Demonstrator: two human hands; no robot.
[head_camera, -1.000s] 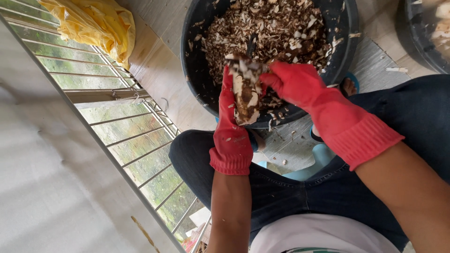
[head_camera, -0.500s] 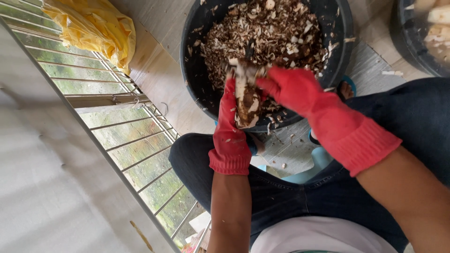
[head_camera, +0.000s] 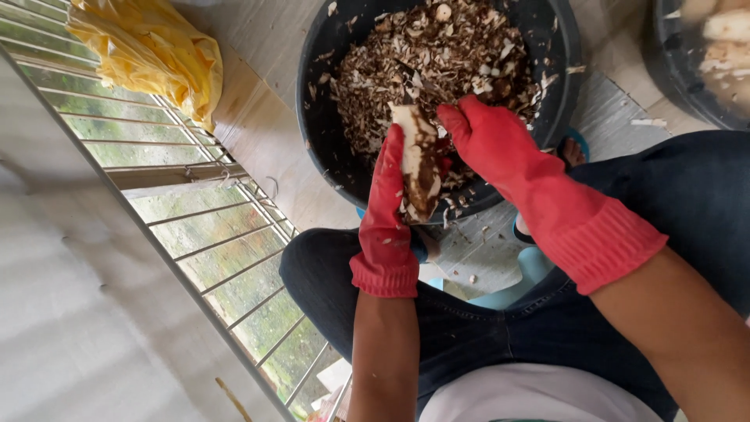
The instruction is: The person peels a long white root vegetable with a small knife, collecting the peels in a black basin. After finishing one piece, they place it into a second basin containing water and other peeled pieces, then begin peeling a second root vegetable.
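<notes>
Honestly, I'm gripping this half-peeled cassava root (head_camera: 418, 160) in my left hand (head_camera: 388, 199), right hand (head_camera: 488, 141) clenching the knife; keeping strokes shallow over the black tub (head_camera: 312, 117).

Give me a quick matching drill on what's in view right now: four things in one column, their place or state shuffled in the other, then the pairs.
Things:
1. root
2. left hand
3. black tub
4. yellow bag

Place or state:
A. lies on the floor by the railing
B. half peeled, white and brown patches
C. holds a heap of peelings
D. in a red glove, gripping the root from below

Pairs: 1-B, 2-D, 3-C, 4-A
</notes>
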